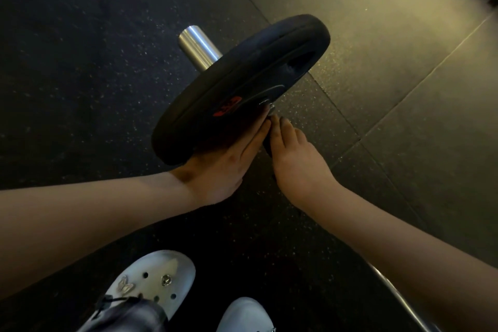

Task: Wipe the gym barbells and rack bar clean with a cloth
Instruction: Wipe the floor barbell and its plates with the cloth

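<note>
1. Dark speckled rubber floor tiles [80,94] are lying beneath the work, and white perforated clogs [159,275] are standing at the near edge.
2. A black round rubber weight plate [242,81] is sitting tilted on the polished steel barbell sleeve [198,46].
3. The left hand [223,167] is pressing flat against the plate's inner face, fingers straight.
4. The right hand [296,159] is reaching to the bar just behind the plate. Whether it is gripping a cloth cannot be told.
5. Judged step: steadying the plate while cleaning beside the collar. The next move is likely calling for wiping along the bar, then the exposed sleeve.
</note>
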